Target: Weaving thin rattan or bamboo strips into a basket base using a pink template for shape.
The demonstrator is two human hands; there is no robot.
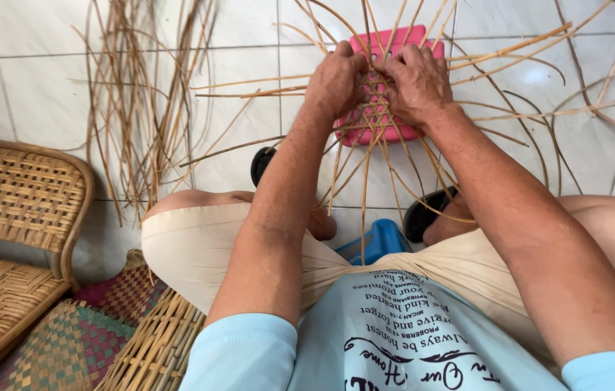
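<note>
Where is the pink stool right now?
In the head view, the pink stool stands on the white tiled floor at top centre, under the woven strips both hands press.

Floor: white glazed tiles (40, 80) with thin grey grout lines.
Loose bundle: long dry cane strips (137, 108) lying fanned on the tiles at upper left.
Woven chair: rattan seat and curved backrest (14, 195) at the left edge, standing on the tiles.
Mat: plaited mat (76, 344) in green, maroon and tan checks, below the chair.
Basketwork: ribbed cane piece (155, 344) beside the mat.
Blue stool: plastic edge (380, 242) showing between the knees.
Sandals: two dark sandals (263, 163) on the tiles.
</note>
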